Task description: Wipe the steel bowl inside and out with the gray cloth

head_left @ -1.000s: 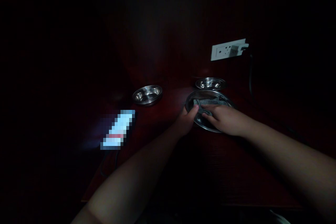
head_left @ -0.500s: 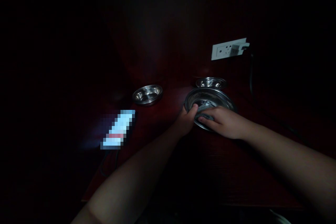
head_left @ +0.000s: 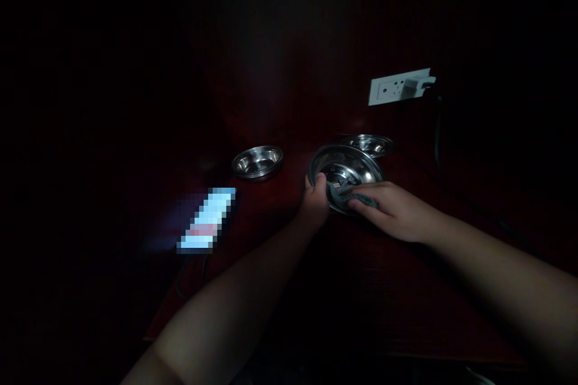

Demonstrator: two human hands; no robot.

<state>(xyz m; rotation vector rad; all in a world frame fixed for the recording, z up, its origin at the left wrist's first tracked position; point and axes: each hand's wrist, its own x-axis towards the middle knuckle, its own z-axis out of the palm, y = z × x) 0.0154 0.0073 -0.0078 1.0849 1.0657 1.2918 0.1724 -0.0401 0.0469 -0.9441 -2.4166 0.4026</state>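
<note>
A shiny metal bowl (head_left: 356,163) is held tilted above the dark red table, its inside facing me. My left hand (head_left: 315,201) grips its left rim, thumb over the edge and the other fingers mostly hidden behind. Bunched in the fingers of my right hand (head_left: 391,210) is a grey-green cloth (head_left: 345,194), which lies against the inside of the bowl near the lower rim. A small label with yellow and red shows on the bowl's bottom beside the cloth.
Stacked metal bowls (head_left: 257,162) stand left of centre. Behind the held bowl rests another metal dish (head_left: 372,144). A lit phone (head_left: 208,219), its screen blurred, has a cable below it. A wall socket (head_left: 397,87) with a plugged-in charger and hanging cord is at the right.
The held bowl and my left hand have shifted slightly left, and the bowl's tilt has changed. My right hand has moved a little right, exposing more of the cloth and the label.
</note>
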